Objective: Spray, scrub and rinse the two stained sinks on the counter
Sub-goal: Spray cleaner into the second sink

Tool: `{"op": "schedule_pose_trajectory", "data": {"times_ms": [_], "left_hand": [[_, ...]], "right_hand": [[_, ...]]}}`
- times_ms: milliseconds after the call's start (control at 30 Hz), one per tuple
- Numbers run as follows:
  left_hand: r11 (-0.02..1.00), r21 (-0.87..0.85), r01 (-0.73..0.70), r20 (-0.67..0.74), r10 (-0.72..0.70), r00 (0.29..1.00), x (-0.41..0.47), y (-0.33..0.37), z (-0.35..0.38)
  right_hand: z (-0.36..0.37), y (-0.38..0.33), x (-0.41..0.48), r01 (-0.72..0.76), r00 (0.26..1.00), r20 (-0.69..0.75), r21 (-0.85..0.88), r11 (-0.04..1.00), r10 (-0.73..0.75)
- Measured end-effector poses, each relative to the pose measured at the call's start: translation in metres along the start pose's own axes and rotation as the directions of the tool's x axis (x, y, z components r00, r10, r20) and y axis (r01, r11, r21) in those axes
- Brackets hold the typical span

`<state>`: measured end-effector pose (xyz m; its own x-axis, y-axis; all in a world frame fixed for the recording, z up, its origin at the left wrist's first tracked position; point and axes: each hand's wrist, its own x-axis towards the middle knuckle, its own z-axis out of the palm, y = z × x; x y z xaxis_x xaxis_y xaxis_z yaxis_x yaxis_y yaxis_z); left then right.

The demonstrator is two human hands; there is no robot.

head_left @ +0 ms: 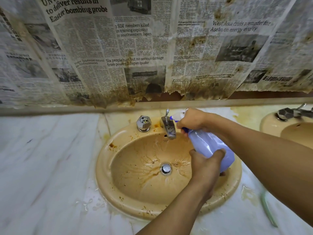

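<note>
A beige oval sink (108, 167) streaked with brown stains sits in the marble counter, its drain plug (166, 168) in the middle. A pale lavender spray bottle (208, 146) is tilted over the sink's right side, its nozzle close to the spotted chrome tap (169, 128). My right hand (191, 120) grips the bottle's trigger head. My left hand (205, 163) holds the bottle's body from below. A thin stream of water falls from the tap. Part of a second beige sink (271, 126) with its tap (291, 113) shows at the right edge.
A chrome hexagonal knob (143, 123) stands left of the tap. Stained, torn newspaper (135, 48) covers the wall behind. The white marble counter (42, 158) has puddles and yellow-brown stains near both sinks. A green strip (267, 207) lies on the counter at the right.
</note>
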<state>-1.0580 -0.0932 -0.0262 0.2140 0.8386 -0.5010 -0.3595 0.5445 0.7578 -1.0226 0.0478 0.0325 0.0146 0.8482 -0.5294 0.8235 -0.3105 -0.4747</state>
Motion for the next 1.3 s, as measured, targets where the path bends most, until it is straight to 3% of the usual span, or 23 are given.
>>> {"op": "schedule_pose_trajectory", "data": {"times_ms": [67,267,367,467,633,767,833,900,967,1133,1233,1300], "left_hand": [[1.0,0.028,-0.013,0.005,0.013,1.0,0.0,-0.003,-0.003],[0.996,0.084,-0.038,0.046,0.034,0.998,-0.004,-0.012,-0.006],[0.969,0.221,-0.109,0.062,0.098,0.993,-0.003,-0.019,-0.017],[0.877,0.425,-0.225,0.103,0.2,0.974,-0.004,-0.022,-0.041],[0.68,0.635,-0.367,0.226,0.291,0.93,-0.02,-0.013,-0.087],[0.581,0.678,-0.451,0.307,0.334,0.891,-0.041,-0.006,-0.112],[0.574,0.671,-0.47,0.317,0.352,0.881,-0.059,-0.008,-0.117],[0.598,0.659,-0.458,0.314,0.334,0.889,-0.081,-0.019,-0.119],[0.632,0.642,-0.435,0.316,0.3,0.9,-0.105,-0.037,-0.12],[0.653,0.689,-0.315,0.268,0.174,0.947,-0.145,-0.087,-0.128],[0.64,0.736,-0.221,0.188,0.121,0.975,-0.161,-0.104,-0.129],[0.643,0.745,-0.179,0.157,0.091,0.983,-0.173,-0.112,-0.129]], "right_hand": [[0.006,0.003,0.002,-0.002,0.999,-0.036,0.009,1.0,0.002],[0.001,0.012,-0.001,0.019,0.996,0.084,0.086,0.996,-0.026],[0.003,0.018,-0.01,0.046,0.998,0.014,0.345,0.937,-0.054],[0.011,0.024,-0.028,0.184,0.982,-0.144,0.552,0.814,-0.124],[0.049,0.04,-0.082,0.508,0.811,-0.548,0.486,0.711,-0.206],[0.079,0.041,-0.137,0.609,0.682,-0.724,0.486,0.627,-0.101],[0.089,0.037,-0.163,0.658,0.616,-0.778,0.423,0.623,-0.124],[0.101,0.04,-0.182,0.676,0.63,-0.733,0.354,0.647,-0.258],[0.115,0.047,-0.193,0.633,0.696,-0.662,0.384,0.672,-0.278],[0.152,0.067,-0.193,0.372,0.836,-0.547,0.515,0.772,-0.038],[0.169,0.08,-0.197,0.255,0.866,-0.487,0.622,0.74,0.111],[0.175,0.088,-0.207,0.24,0.89,-0.446,0.64,0.73,0.099]]}}
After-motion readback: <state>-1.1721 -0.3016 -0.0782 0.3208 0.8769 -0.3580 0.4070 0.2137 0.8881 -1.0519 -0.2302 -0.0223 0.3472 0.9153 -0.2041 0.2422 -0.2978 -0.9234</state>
